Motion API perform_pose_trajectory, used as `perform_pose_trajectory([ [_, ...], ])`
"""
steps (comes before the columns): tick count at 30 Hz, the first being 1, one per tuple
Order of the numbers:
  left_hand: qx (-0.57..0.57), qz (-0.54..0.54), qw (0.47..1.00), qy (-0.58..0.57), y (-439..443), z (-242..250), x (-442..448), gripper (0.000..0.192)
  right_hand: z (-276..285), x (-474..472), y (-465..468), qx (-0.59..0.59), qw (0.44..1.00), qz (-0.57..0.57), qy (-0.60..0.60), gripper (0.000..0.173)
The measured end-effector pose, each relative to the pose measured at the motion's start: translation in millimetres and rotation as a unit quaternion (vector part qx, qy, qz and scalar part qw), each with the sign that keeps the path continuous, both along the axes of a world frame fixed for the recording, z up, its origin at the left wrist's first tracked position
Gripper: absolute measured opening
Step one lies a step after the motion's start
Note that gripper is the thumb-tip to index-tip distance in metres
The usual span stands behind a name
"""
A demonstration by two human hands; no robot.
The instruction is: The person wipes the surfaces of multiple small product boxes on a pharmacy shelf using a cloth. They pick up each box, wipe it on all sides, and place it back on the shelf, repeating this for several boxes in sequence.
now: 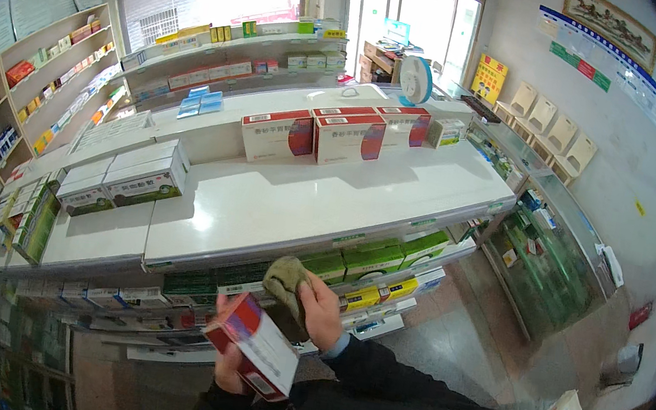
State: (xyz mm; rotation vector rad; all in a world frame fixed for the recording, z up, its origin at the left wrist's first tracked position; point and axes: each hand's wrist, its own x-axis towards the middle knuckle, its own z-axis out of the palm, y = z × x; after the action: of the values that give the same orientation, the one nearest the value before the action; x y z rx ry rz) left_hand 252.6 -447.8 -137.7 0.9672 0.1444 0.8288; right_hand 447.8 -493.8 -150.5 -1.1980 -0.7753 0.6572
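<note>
My left hand grips a red and white medicine carton, tilted close to my chest. In my right hand is a bunched olive-green cloth, held just beside the carton; whether the two touch I cannot tell. Both hands are in front of the shelving unit's near edge. On its white top several similar red and white cartons stand upright in a group. Left of them lie white and green boxes in a row.
Below the white top, shelves carry green boxes and yellow boxes. A small white-green box and a blue-rimmed round fan are at the back. To the right stands a glass display counter. A tall wall shelf lines the left.
</note>
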Motion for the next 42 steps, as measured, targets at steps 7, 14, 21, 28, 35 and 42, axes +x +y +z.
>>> perform_pose_trajectory([
  [7,-0.035,0.086,0.985,-0.144,22.4,8.8,18.1,0.086,12.9,-52.3,-27.1,0.132,0.9,0.21,-0.359,0.064],
  [14,0.075,0.044,0.994,-0.067,3.0,19.7,19.4,0.108,0.1,-31.7,-8.2,0.031,0.974,0.225,-0.023,0.057],
  [21,0.3,0.246,0.921,-0.021,27.9,10.5,6.0,0.125,-10.3,-52.8,-24.6,-0.072,0.794,0.321,0.511,0.06],
  [28,0.374,0.094,0.921,0.057,22.8,22.2,-1.8,0.132,-5.7,-26.0,-27.3,-0.054,0.937,0.14,0.315,0.046],
  [35,0.16,0.098,0.962,0.199,13.6,41.7,-12.8,0.109,13.2,2.8,-34.0,0.113,0.992,0.015,-0.051,0.041],
  [42,0.088,0.193,0.973,0.097,6.3,28.0,9.4,0.045,21.4,-2.8,-28.9,0.075,0.98,-0.022,0.184,0.039],
])
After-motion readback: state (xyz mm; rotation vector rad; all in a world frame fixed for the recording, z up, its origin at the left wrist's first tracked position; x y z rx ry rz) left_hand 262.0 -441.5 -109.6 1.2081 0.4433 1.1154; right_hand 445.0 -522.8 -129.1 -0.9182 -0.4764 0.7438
